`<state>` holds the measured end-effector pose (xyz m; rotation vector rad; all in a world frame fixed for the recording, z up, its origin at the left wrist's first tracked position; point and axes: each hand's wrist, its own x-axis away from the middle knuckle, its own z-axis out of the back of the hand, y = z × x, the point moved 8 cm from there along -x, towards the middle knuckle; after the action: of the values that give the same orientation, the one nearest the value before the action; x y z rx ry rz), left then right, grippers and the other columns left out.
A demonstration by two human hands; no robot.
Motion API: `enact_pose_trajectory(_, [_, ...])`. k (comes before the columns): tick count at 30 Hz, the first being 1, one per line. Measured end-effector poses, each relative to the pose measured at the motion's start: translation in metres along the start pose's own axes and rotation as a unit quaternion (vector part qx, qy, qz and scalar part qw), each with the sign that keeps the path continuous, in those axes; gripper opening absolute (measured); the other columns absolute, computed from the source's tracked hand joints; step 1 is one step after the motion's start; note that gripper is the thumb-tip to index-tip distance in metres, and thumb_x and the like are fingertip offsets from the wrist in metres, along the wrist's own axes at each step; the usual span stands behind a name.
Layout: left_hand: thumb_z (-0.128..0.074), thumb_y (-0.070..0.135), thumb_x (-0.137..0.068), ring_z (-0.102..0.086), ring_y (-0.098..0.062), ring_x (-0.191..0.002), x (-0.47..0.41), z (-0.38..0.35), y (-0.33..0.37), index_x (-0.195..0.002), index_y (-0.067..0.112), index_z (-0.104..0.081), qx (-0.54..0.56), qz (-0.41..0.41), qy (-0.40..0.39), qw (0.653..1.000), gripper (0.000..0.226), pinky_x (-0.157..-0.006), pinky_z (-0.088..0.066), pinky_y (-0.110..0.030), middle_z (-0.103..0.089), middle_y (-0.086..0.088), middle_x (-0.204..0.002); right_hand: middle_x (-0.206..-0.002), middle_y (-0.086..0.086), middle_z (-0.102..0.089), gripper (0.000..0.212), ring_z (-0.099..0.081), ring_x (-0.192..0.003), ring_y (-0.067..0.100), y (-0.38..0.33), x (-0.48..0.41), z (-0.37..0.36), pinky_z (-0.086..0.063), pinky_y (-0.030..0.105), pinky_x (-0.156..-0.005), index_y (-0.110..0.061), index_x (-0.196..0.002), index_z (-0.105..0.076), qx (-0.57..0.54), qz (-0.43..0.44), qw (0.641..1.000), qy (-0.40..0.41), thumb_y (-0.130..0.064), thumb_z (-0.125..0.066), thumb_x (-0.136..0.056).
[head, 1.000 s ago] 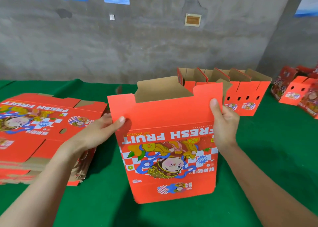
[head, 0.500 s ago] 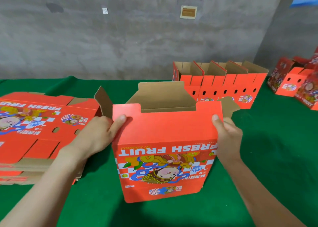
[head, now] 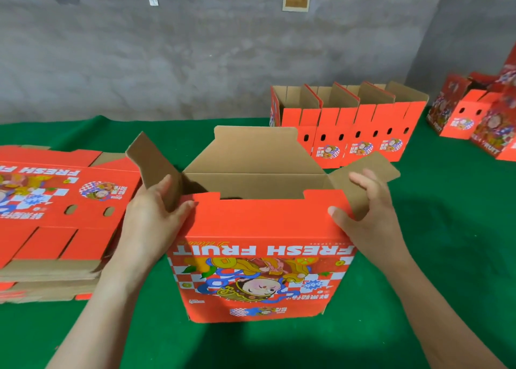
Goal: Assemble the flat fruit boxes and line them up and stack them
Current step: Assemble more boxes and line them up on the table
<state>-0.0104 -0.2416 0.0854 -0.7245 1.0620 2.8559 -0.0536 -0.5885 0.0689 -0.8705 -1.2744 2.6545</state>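
— What are your hands doing right now?

— My left hand is gripping the left side flap of the fruit box, thumb on the red front panel, fingers curled behind the cardboard. My right hand is half open, thumb pressing the front corner, fingers resting on the right side flap.

— Where is the box sitting?

— It is standing upright and open on the green table, print upside down towards me, between the pile of flat boxes on my left and the row of assembled boxes further back.

— What are you worrying about?

— Both side flaps are splaying outward. If I am folding them unevenly, I reckon the box may skew or a crease may tear. Pushing too hard could also be sliding it across the cloth.
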Motion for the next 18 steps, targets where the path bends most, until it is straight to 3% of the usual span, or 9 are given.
enact_pose_trajectory(2, [-0.074, 0.013, -0.078, -0.052, -0.039, -0.116, -0.001, -0.002, 0.002, -0.121, 0.005, -0.060, -0.026, -0.014, -0.016, 0.999, 0.046, -0.087, -0.038, -0.031, -0.056, -0.025, -0.123, -0.154, 0.005, -0.024, 0.067, -0.021, -0.137, 0.005, -0.016, -0.002, -0.002, -0.009, -0.003, -0.101, -0.009, -0.133, -0.047, 0.026, 0.046, 0.998, -0.019, 0.001, -0.074, -0.073])
enact_pose_trajectory(4, [-0.072, 0.010, -0.078, -0.038, -0.041, -0.130, -0.002, -0.004, 0.004, -0.131, 0.007, -0.054, -0.049, -0.022, -0.037, 0.998, 0.057, -0.106, -0.034, -0.038, -0.044, -0.021, -0.139, -0.156, 0.005, -0.022, 0.068, -0.019, -0.143, 0.011, -0.035, -0.003, -0.007, -0.010, 0.006, -0.110, -0.006, -0.133, -0.047, 0.044, 0.108, 0.992, -0.043, 0.012, -0.068, -0.071])
enact_pose_trajectory(6, [-0.072, 0.008, -0.078, -0.025, -0.039, -0.139, -0.002, -0.005, 0.006, -0.139, 0.010, -0.047, -0.057, -0.035, -0.053, 0.996, 0.066, -0.114, -0.025, -0.045, -0.033, -0.016, -0.150, -0.154, 0.003, -0.028, 0.070, -0.018, -0.146, 0.015, -0.050, 0.000, -0.016, -0.013, 0.015, -0.115, -0.005, -0.132, -0.048, 0.057, 0.166, 0.982, -0.074, 0.020, -0.060, -0.068])
enact_pose_trajectory(9, [-0.072, -0.001, -0.076, -0.015, -0.022, -0.146, 0.000, -0.001, 0.016, -0.147, 0.014, -0.033, -0.013, -0.104, -0.056, 0.993, 0.083, -0.119, -0.014, -0.035, -0.022, -0.004, -0.156, -0.142, -0.006, -0.044, 0.062, -0.026, -0.143, 0.010, -0.057, 0.002, -0.025, -0.018, 0.011, -0.111, -0.009, -0.123, -0.054, 0.052, 0.199, 0.972, -0.111, 0.022, -0.057, -0.069])
enact_pose_trajectory(11, [-0.072, -0.011, -0.071, -0.020, -0.004, -0.143, 0.004, 0.001, 0.028, -0.147, 0.022, -0.031, 0.034, -0.185, -0.065, 0.980, 0.093, -0.116, -0.015, -0.019, -0.025, 0.005, -0.153, -0.125, -0.007, -0.053, 0.048, -0.037, -0.136, 0.011, -0.059, 0.003, -0.026, -0.022, 0.006, -0.106, -0.007, -0.108, -0.060, 0.050, 0.214, 0.969, -0.111, 0.022, -0.061, -0.070])
enact_pose_trajectory(13, [-0.073, -0.008, -0.073, -0.031, 0.010, -0.134, 0.009, 0.001, 0.036, -0.146, 0.035, -0.031, 0.068, -0.229, -0.071, 0.968, 0.095, -0.108, -0.023, -0.007, -0.038, 0.019, -0.145, -0.113, -0.004, -0.051, 0.039, -0.046, -0.125, 0.011, -0.061, 0.003, -0.022, -0.026, 0.003, -0.099, -0.006, -0.096, -0.061, 0.047, 0.227, 0.969, -0.087, 0.021, -0.065, -0.068])
enact_pose_trajectory(15, [-0.070, 0.004, -0.078, -0.049, 0.012, -0.117, 0.011, 0.000, 0.037, -0.141, 0.043, -0.034, 0.103, -0.231, -0.071, 0.965, 0.083, -0.096, -0.035, -0.006, -0.053, 0.035, -0.126, -0.112, 0.000, -0.044, 0.039, -0.047, -0.117, 0.009, -0.059, 0.002, -0.017, -0.030, 0.004, -0.096, -0.007, -0.096, -0.059, 0.033, 0.223, 0.973, -0.058, 0.019, -0.068, -0.068])
enact_pose_trajectory(18, [-0.072, -0.004, -0.076, -0.060, 0.005, -0.100, 0.009, -0.005, 0.031, -0.135, 0.047, -0.038, 0.113, -0.217, -0.104, 0.964, 0.084, -0.090, -0.045, -0.013, -0.064, 0.023, -0.108, -0.124, 0.001, -0.039, 0.055, -0.042, -0.119, 0.005, -0.055, 0.002, -0.014, -0.033, 0.014, -0.104, -0.008, -0.114, -0.055, 0.009, 0.210, 0.976, -0.047, 0.015, -0.072, -0.067])
